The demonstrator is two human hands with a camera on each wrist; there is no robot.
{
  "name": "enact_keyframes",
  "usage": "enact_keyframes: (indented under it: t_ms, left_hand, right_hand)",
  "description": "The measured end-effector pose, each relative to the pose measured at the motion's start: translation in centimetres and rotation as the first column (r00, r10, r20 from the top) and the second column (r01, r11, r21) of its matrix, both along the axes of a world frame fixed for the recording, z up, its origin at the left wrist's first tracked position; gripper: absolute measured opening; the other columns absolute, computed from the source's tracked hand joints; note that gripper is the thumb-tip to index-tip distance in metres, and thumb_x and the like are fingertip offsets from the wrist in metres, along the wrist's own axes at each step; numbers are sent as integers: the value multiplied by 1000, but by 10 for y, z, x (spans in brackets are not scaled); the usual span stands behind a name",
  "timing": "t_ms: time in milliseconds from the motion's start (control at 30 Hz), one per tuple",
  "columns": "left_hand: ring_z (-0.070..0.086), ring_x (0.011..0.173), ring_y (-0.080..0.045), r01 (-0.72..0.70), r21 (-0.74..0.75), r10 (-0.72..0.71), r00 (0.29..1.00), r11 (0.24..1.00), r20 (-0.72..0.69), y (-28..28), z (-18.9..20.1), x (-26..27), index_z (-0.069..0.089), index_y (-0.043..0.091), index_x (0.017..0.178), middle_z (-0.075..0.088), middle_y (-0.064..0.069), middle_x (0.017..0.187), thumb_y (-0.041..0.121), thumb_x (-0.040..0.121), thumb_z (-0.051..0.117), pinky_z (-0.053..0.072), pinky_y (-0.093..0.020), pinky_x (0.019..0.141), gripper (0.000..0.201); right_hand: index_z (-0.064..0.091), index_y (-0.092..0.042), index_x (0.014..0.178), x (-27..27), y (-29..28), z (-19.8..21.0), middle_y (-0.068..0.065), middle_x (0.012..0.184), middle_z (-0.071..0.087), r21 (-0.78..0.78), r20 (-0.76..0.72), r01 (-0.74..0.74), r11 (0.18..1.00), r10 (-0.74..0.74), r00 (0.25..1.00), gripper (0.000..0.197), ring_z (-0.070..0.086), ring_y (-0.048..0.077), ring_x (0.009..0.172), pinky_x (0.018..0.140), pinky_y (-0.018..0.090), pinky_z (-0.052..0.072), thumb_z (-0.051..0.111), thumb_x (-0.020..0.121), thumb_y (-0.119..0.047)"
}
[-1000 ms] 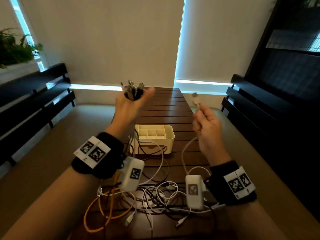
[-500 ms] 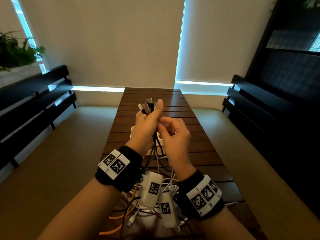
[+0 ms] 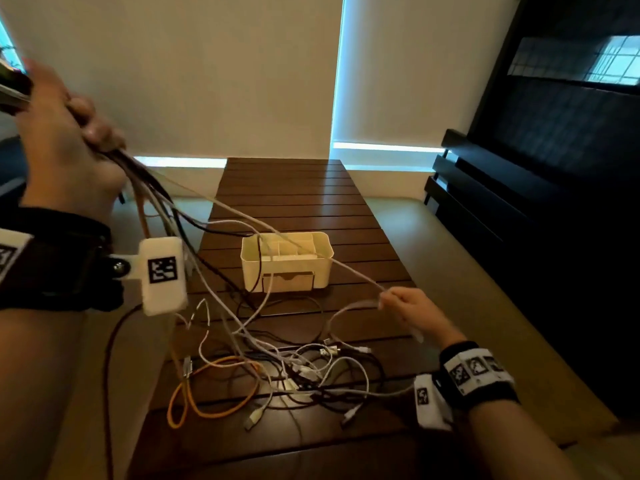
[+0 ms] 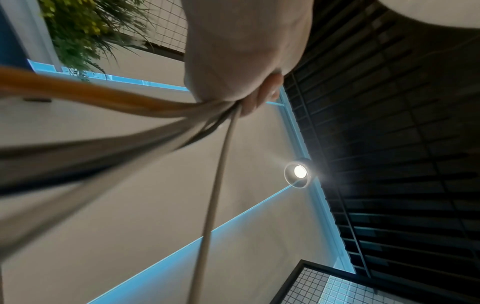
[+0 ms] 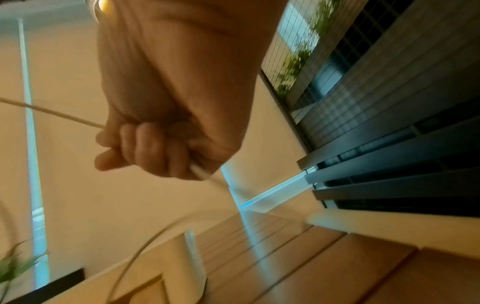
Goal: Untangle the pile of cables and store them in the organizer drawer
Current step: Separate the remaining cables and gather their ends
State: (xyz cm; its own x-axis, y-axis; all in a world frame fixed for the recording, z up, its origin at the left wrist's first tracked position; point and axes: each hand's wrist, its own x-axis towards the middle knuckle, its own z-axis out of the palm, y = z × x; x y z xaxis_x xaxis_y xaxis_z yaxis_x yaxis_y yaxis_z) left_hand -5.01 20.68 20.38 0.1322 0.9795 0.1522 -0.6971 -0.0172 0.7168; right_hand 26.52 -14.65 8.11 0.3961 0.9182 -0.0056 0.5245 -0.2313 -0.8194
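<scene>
My left hand (image 3: pixel 65 133) is raised high at the left and grips a bundle of cable ends (image 4: pixel 166 115), orange, black and white strands hanging from the fist. One white cable (image 3: pixel 284 237) runs taut from that bundle across the cream organizer (image 3: pixel 320 268) to my right hand (image 3: pixel 408 306), which is closed round it low at the right. In the right wrist view the fingers (image 5: pixel 145 148) curl round the white cable (image 5: pixel 52 113). The organizer's drawer (image 3: pixel 287 282) is closed. The rest of the tangle (image 3: pixel 294 368) lies on the dark slatted table (image 3: pixel 294 188), with an orange cable loop (image 3: pixel 207 386).
Dark benches stand along the left and at the right (image 3: pixel 485 202) of the table. Beige floor (image 3: pixel 433 254) lies on both sides. A plant (image 4: pixel 85 35) and a ceiling lamp (image 4: pixel 298 171) show in the left wrist view. Loose plugs lie near the table's front.
The hands were together in front of me; now the left has swung up and left with the bundle and the right has pulled down and right, stretching one white cable between them.
</scene>
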Motion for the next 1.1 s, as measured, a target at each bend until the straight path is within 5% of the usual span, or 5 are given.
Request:
enact_keyframes:
  t_ms: [200,367,633,900,1100]
  left_hand:
    - [39,37,1,309,391,-20,806,867,-592,-180,33,63,62,21,69,55,9,58,26,73,74,29,-11,36,14]
    - [63,68,-14,622,204,-164,481,756,-861,-225,-8,106,71,16,99,72,-8,86,37,76,73,50,-22,61,32]
    - [47,35,1,610,15,-46,84,792,-995,-235,-12,120,65,15,74,68,4,54,30,79,73,34,-12,34,18]
    - [43,36,-1,238,175,-18,639,955,-769,-188,20,71,61,15,80,53,7,42,12,90,60,31,-12,36,11]
    - [35,24,-4,-71,186,169,787,980,-593,-130,67,11,58,18,35,39,12,29,17,92,52,21,-10,30,57]
  right_hand:
    - [58,-11,71,-29,16,60,-10,61,49,184,16,-61,981,59,998,32,45,3,55,56,17,38,44,97,-25]
    - [64,-22,73,-65,40,89,-4,71,60,108,254,-190,976,157,954,29,52,6,65,68,25,44,46,95,-22]
    - [63,-8,100,-68,43,69,2,83,61,-35,510,-83,996,89,856,21,55,6,70,67,25,41,47,95,-20]
    - [61,-20,74,-10,0,0,-9,53,49,-87,36,-109,990,113,993,26,45,1,46,56,17,41,47,96,-16]
    - [50,-16,66,45,-48,-93,0,56,47,-349,45,177,920,-173,984,35,44,10,48,53,22,37,40,99,-14]
